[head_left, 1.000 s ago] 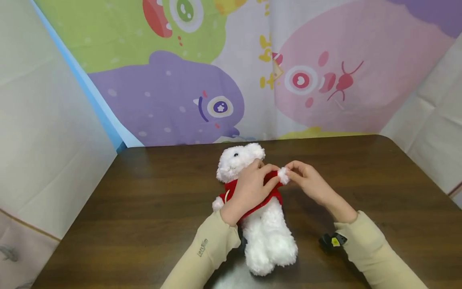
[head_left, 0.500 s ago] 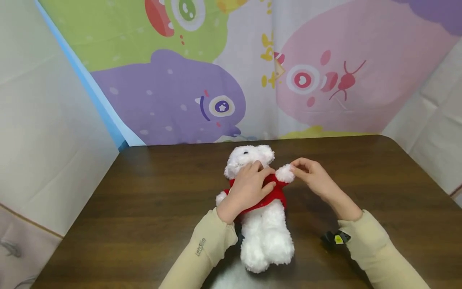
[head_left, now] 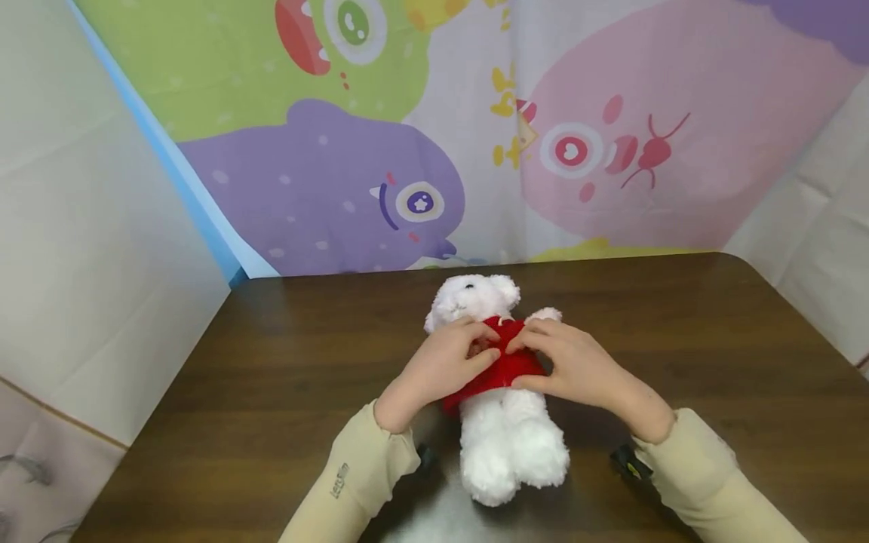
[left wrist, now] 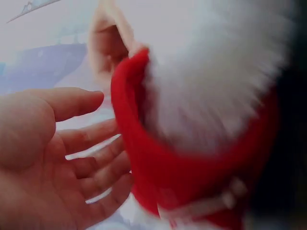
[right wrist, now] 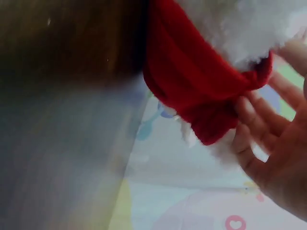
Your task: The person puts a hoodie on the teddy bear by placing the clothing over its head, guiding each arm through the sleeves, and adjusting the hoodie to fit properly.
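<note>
A white plush teddy bear (head_left: 514, 449) in a red shirt (head_left: 509, 368) lies on its back on the table, head toward the far edge. My left hand (head_left: 434, 363) touches the shirt on the bear's left side as seen, its fingers loosely extended, as the left wrist view shows. Over the other side of the shirt lies my right hand (head_left: 580, 366), fingertips on the chest and thumb by the hem. The right wrist view shows those fingers spread against the red cloth (right wrist: 201, 72). One white paw (head_left: 545, 314) sticks out beyond the right hand; the other is hidden.
The dark wooden table (head_left: 305, 392) extends around the bear. Behind its far edge hangs a cartoon-printed cloth (head_left: 326, 188), with pale panels (head_left: 102, 226) at the sides. A black strap device (head_left: 631, 461) sits at the right wrist.
My right hand has let go of the bear's paw and moved left onto the shirt. My left hand has shifted left and slightly down, uncovering more of the bear's chest.
</note>
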